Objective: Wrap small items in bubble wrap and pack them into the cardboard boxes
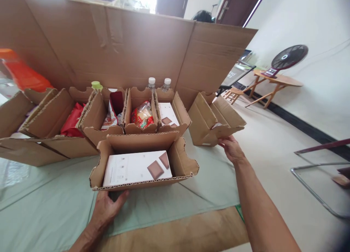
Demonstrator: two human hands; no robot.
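Observation:
My left hand [107, 207] is at the near side of an open cardboard box [100, 172], its thumb out to the side and its fingertips hidden under the box. Inside that box lies a white carton [128, 167] printed with brown chocolate squares. My right hand [232, 149] grips the lower right corner of another cardboard box [202, 130], which stands at the table's right side. Only a small pale bit of that box's contents shows.
Behind the front box runs a row of cardboard boxes holding a red packet [73, 121], a red-and-clear food bag [142, 115] and another white carton [167, 113]. Capped bottles [151, 82] stand behind them, before a tall cardboard panel [136, 44]. Green cloth [153, 208] covers the table.

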